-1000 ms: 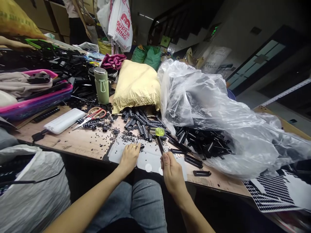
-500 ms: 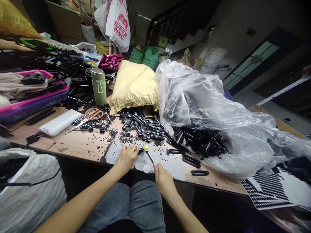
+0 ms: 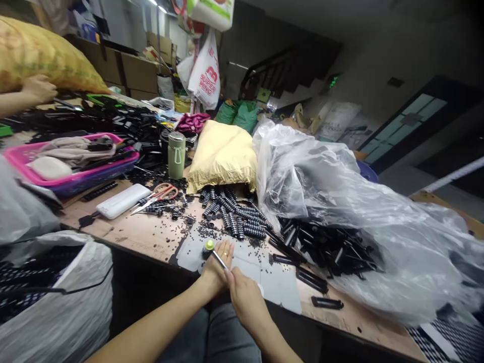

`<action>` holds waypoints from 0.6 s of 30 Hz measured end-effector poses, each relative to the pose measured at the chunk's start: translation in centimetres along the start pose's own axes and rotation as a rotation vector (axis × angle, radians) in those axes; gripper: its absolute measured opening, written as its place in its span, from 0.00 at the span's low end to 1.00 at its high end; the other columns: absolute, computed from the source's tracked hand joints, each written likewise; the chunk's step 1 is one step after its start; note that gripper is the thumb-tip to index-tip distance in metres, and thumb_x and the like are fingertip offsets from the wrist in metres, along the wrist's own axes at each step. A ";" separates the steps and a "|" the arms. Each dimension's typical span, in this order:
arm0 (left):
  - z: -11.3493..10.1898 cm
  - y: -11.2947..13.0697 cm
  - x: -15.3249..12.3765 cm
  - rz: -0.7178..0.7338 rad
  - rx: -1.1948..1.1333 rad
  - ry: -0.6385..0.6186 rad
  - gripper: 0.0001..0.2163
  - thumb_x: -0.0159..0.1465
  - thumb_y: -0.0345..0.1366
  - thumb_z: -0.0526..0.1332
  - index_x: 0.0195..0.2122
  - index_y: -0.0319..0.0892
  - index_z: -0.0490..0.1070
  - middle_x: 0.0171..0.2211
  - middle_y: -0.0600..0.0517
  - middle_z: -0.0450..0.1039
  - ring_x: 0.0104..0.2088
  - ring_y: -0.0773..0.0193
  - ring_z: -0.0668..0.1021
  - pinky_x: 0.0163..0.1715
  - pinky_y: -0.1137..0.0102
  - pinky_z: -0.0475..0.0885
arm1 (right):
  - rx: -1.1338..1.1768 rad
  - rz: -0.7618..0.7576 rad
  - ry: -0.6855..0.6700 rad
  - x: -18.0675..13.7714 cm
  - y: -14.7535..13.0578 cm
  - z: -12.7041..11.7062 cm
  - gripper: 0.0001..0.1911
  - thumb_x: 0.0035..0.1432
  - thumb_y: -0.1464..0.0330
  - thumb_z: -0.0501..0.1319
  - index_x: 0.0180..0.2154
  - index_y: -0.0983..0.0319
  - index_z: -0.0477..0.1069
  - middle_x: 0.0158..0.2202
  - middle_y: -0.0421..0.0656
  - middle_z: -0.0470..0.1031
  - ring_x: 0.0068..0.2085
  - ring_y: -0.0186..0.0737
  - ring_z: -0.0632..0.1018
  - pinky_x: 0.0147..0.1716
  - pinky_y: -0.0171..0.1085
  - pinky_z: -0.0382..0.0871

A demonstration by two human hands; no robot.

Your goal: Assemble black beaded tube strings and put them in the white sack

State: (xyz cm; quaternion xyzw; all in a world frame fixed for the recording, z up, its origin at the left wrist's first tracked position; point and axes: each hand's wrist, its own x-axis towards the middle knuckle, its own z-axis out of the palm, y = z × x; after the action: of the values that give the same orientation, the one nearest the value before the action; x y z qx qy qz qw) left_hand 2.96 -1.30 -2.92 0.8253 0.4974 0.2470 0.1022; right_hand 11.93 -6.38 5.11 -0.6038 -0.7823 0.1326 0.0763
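My right hand (image 3: 242,295) grips the thin handle of a small hammer (image 3: 210,248) with a yellow-green head. The head rests on a grey mat (image 3: 276,287) at the table's front edge. My left hand (image 3: 217,264) lies on the mat right beside the hammer head, fingers curled and pressed down; what is under them I cannot make out. Small black beads are scattered on the mat. Just beyond lies a heap of black-and-white beaded pieces (image 3: 234,214).
A large clear plastic bag (image 3: 340,201) spills black plastic parts (image 3: 325,244) at right. A yellow sack (image 3: 223,154), green bottle (image 3: 176,155), scissors (image 3: 159,196), a white power bank (image 3: 123,200) and a pink basket (image 3: 71,176) stand behind. Another person's hand (image 3: 38,88) holds a sack at far left.
The hammer head has come down from above the beaded pieces to the mat beside my left hand. My view has tilted up and shifted left.
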 end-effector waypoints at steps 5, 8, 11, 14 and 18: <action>-4.4 -0.4 1.1 -0.153 0.072 0.172 0.17 0.57 0.24 0.49 0.44 0.41 0.69 0.34 0.45 0.72 0.37 0.58 0.73 0.38 0.66 0.68 | -0.002 0.075 0.143 0.5 3.7 -1.5 0.21 0.61 0.57 0.35 0.28 0.57 0.59 0.22 0.41 0.71 0.24 0.41 0.74 0.22 0.33 0.58; -11.4 -2.4 -2.4 -0.354 0.192 0.283 0.24 0.54 0.17 0.44 0.50 0.36 0.64 0.35 0.41 0.71 0.36 0.57 0.73 0.32 0.65 0.69 | -0.076 0.051 0.158 0.7 7.8 -1.5 0.19 0.61 0.58 0.38 0.29 0.56 0.62 0.22 0.40 0.71 0.23 0.38 0.73 0.21 0.32 0.57; -19.4 -4.5 -8.0 -0.738 0.462 0.337 0.20 0.56 0.21 0.44 0.46 0.35 0.68 0.34 0.38 0.70 0.36 0.52 0.71 0.33 0.60 0.68 | -0.163 -0.017 0.192 0.7 11.6 -0.4 0.18 0.61 0.59 0.41 0.29 0.56 0.64 0.24 0.39 0.71 0.23 0.37 0.72 0.20 0.32 0.56; -23.6 -5.8 -9.8 -0.866 0.658 0.342 0.17 0.60 0.32 0.48 0.48 0.34 0.66 0.41 0.36 0.67 0.42 0.46 0.69 0.36 0.56 0.66 | -0.259 -0.040 0.303 1.1 13.7 1.2 0.17 0.60 0.59 0.43 0.27 0.58 0.64 0.25 0.40 0.70 0.27 0.39 0.73 0.24 0.33 0.58; -20.1 -7.0 -3.9 -0.716 0.441 0.222 0.17 0.62 0.36 0.47 0.49 0.35 0.63 0.43 0.39 0.67 0.43 0.53 0.69 0.40 0.63 0.65 | -0.385 -0.153 0.537 2.5 14.5 3.3 0.15 0.60 0.61 0.46 0.31 0.59 0.68 0.31 0.43 0.72 0.34 0.43 0.72 0.32 0.38 0.61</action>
State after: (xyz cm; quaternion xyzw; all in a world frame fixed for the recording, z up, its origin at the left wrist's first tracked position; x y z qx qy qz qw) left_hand -14.18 -2.87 10.19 0.5714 0.8010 0.1711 -0.0513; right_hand 23.80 -0.90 -2.48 -0.5600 -0.7881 -0.1873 0.1741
